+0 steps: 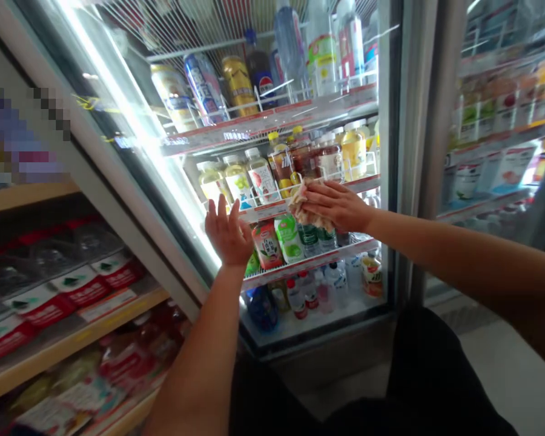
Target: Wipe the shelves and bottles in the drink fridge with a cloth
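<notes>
In front of me stands a drinks fridge with a glass door [363, 315]. My right hand [336, 204] presses a crumpled, pale patterned cloth [306, 209] toward the glass at the height of the middle shelves. To its left, my left hand [229, 233] is raised with fingers spread, at or very near the glass; it holds nothing. Behind the hands are juice bottles [262, 175], a green drink pack [289, 238] and a red one [267, 244]. The cloth and my right hand hide part of the shelf edge and some bottles.
Left of the fridge are wooden shelves [72, 336] with red and white boxed packs [79, 290]. A metal frame [420, 151] divides this door from another drinks fridge [495, 121] at right. My dark-clothed knees [429, 363] are close below the door.
</notes>
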A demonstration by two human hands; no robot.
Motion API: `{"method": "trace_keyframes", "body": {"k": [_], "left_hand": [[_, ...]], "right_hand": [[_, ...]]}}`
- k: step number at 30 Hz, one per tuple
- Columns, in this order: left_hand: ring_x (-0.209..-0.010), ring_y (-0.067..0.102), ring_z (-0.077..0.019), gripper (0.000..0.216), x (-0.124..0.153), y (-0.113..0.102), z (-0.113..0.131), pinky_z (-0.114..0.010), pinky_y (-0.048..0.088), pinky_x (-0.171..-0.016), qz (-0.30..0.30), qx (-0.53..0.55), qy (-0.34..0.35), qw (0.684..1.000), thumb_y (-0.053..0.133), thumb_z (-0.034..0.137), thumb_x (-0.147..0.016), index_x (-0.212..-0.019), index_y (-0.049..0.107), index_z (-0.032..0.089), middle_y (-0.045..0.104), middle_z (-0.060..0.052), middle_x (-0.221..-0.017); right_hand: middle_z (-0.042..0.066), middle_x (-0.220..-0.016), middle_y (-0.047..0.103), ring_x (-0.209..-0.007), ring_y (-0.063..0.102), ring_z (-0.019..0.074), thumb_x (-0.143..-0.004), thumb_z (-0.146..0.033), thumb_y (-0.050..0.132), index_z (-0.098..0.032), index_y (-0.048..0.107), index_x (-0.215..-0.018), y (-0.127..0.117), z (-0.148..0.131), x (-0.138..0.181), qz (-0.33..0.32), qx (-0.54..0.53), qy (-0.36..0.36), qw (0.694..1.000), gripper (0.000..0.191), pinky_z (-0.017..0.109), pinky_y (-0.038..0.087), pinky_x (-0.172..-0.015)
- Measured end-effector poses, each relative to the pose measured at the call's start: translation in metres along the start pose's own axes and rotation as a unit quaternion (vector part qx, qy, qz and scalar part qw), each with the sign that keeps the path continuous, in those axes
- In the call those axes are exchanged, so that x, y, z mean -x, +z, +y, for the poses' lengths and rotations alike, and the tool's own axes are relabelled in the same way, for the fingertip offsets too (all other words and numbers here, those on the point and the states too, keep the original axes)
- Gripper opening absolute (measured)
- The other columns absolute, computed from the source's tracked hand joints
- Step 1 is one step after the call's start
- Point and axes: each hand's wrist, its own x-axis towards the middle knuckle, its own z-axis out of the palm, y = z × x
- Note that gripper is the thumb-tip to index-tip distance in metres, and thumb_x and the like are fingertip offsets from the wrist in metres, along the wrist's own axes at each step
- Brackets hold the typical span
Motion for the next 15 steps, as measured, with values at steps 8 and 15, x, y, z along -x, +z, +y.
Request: {"method": "trace_keyframes", "body": {"k": [8,15], "left_hand": [[-0.154,0.028,-0.0224,0.047,0.000,-0.002,0.003,-0.046,0.027,-0.125,0.018,-0.039,0.016,0.999,0.048,0.024,-0.093,-0.139,0.059,0.023,0.049,-0.009,-0.156],[-0.154,0.027,-0.0226,0.049,0.002,-0.002,0.002,-0.045,0.025,-0.125,0.020,-0.065,0.025,0.997,0.048,0.021,-0.091,-0.139,0.058,0.020,0.050,-0.010,-0.155]], "right_hand": [[0.001,-0.154,0.053,-0.147,0.043,0.0226,-0.094,-0.015,0.055,-0.033,0.040,-0.156,0.010,-0.001,0.000,0.096,0.023,0.014,0.995,0.066,0.044,0.030,-0.123],[0.002,-0.150,0.057,-0.146,0.045,0.0231,-0.094,-0.018,0.056,-0.031,0.053,-0.146,0.009,-0.003,0.014,0.059,0.036,-0.022,0.997,0.054,0.047,0.036,-0.121]]}}
